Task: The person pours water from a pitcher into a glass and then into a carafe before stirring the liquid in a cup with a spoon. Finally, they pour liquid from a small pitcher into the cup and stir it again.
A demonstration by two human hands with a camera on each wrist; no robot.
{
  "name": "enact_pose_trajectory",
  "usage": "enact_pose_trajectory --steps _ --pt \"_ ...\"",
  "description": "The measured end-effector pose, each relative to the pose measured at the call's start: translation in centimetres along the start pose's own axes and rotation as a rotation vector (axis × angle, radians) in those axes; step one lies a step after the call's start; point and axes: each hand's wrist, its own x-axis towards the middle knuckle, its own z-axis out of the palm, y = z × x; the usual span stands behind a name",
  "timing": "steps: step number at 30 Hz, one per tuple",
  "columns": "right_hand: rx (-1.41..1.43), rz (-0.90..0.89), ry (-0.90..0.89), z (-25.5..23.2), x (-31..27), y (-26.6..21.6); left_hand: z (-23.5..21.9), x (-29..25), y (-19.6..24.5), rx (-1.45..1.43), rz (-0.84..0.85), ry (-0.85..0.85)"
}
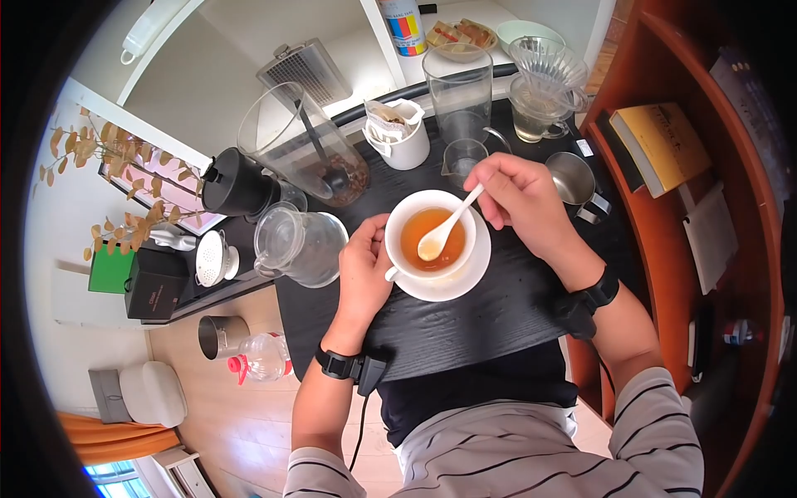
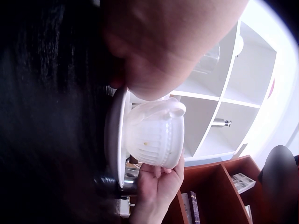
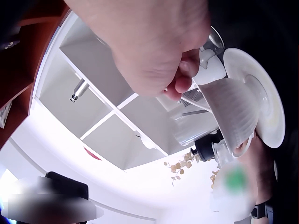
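A white cup (image 1: 397, 228) of amber liquid stands on a white saucer (image 1: 480, 278) on the black table. Its handle points toward the left hand. Between thumb and fingers my right hand (image 1: 519, 199) pinches the upper end of a white spoon (image 1: 452, 222), whose bowl dips into the liquid. My left hand (image 1: 365, 270) lies against the left side of the cup and saucer and holds the saucer's edge. From the left wrist view the ribbed cup (image 2: 156, 133) appears side-on, with the left hand (image 2: 163, 42) at the saucer's rim (image 2: 122, 140).
Left of the cup are a glass pitcher (image 1: 295, 245), a black grinder (image 1: 237, 183) and a tall glass container (image 1: 278, 133) of beans. Behind it stand a white mug (image 1: 407, 149), a small glass jug (image 1: 465, 158) and a glass dripper (image 1: 544, 70). A steel cup (image 1: 571, 178) sits right.
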Motion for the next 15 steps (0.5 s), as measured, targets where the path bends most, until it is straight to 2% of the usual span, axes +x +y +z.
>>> enact_pose_trajectory --steps 4,7,9,13,15 --pt "0.078 -0.108 0.060 0.1 -0.2 -0.4 -0.2 0.0 0.7 -0.034 -0.097 -0.015" --pt "0.065 -0.208 0.048 0.0 -0.1 0.1 -0.1 0.0 0.5 0.002 -0.085 -0.017" --pt "0.028 -0.221 0.040 0.1 -0.2 0.0 0.0 0.0 0.3 0.006 0.000 0.001" --pt "-0.127 -0.270 0.057 0.7 -0.2 1.1 0.0 0.0 0.3 0.026 -0.003 0.001" --pt "-0.151 -0.234 0.047 0.7 -0.3 0.9 0.0 0.0 -0.1 0.004 0.008 0.002"
